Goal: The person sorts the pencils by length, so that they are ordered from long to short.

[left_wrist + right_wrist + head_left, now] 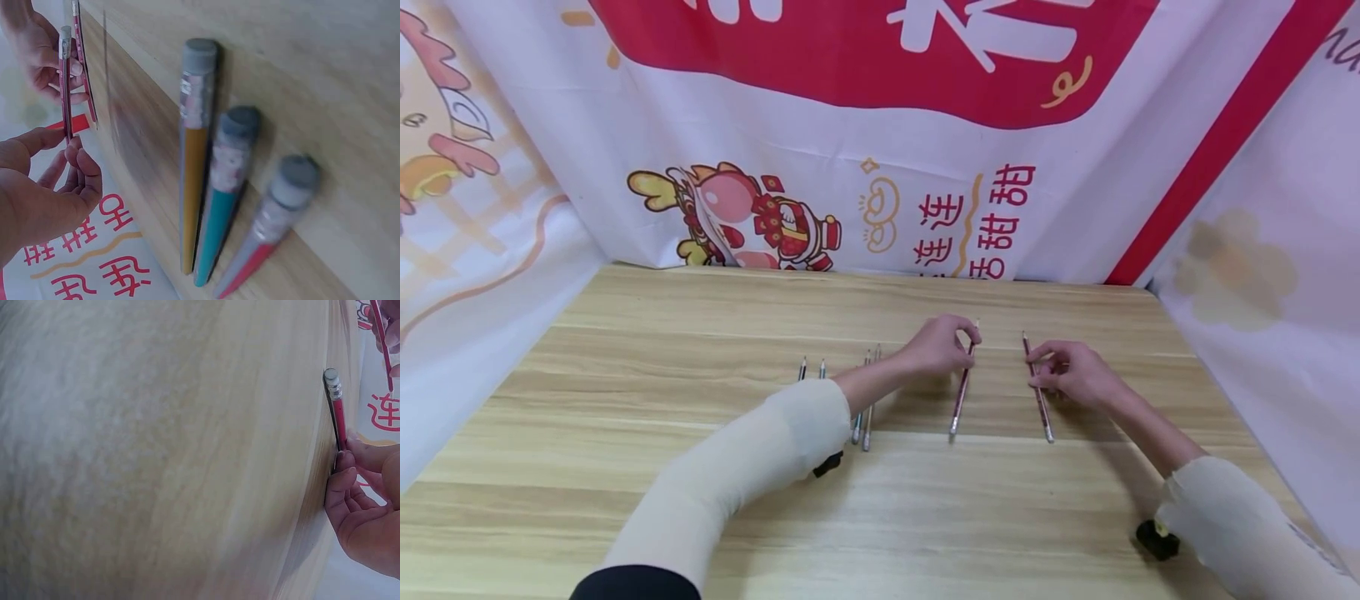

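My left hand (942,343) pinches a dark red pencil (961,393) between thumb and fingertips, its eraser end toward me. In the left wrist view that pencil (65,87) appears raised off the table. To its right, my right hand (1072,372) has thumb and fingertips on a second dark red pencil (1042,407), also with the eraser end near me. This one lies along the tabletop, its dark shadow close beside it in the right wrist view, where the red barrel (339,419) meets the fingertips. A gap separates the two pencils.
Several other pencils lie left of my hands, partly behind the left forearm; among them are a yellow one (195,187), a teal one (219,206) and a red-and-grey one (256,247). The wood-grain table (925,517) ends at a printed cloth (820,125) behind.
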The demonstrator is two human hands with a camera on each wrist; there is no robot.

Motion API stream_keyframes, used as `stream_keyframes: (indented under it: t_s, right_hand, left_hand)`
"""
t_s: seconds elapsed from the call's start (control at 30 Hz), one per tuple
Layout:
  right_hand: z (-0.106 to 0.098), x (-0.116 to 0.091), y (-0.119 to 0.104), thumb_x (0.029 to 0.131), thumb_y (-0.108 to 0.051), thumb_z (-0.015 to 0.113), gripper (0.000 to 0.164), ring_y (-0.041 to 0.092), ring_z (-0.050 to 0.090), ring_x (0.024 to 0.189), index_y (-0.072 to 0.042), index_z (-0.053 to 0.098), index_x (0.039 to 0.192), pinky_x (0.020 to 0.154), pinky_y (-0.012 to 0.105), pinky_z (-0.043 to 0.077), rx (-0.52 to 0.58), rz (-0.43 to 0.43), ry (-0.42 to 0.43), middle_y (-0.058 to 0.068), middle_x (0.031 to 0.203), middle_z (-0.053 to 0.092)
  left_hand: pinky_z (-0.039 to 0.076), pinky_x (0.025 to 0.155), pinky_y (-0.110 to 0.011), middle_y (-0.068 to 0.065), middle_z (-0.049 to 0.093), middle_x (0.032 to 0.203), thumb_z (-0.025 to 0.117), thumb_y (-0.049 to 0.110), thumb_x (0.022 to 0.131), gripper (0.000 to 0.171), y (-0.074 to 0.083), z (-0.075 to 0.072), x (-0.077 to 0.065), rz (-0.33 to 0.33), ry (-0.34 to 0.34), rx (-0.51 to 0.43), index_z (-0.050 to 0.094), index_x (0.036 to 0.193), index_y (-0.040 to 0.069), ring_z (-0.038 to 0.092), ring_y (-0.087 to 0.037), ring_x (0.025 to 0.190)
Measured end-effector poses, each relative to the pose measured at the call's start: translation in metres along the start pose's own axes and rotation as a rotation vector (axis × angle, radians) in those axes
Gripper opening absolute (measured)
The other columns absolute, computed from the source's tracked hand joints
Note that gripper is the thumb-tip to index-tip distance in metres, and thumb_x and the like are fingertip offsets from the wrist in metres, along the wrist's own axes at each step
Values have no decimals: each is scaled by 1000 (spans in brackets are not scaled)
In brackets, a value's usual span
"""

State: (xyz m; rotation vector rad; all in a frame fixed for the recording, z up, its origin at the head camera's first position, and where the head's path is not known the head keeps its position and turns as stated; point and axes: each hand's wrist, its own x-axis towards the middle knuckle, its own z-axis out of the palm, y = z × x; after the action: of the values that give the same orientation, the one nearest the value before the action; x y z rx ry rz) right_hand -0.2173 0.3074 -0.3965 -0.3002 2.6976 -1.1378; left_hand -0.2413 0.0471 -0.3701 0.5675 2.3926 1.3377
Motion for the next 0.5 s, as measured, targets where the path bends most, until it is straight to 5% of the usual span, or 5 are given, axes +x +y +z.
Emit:
stream_keyframes:
  t_s: [0.5]
  right_hand:
    - [0, 0, 0, 92, 0, 75, 33, 15, 54, 65, 11, 64, 121, 51, 25, 47, 20, -6, -14, 11, 83, 64]
  left_hand:
    - [54, 55, -26, -9, 68, 82, 74, -9, 87, 31, 4, 29, 20, -16, -30, -33, 68, 117, -3, 60, -19, 61]
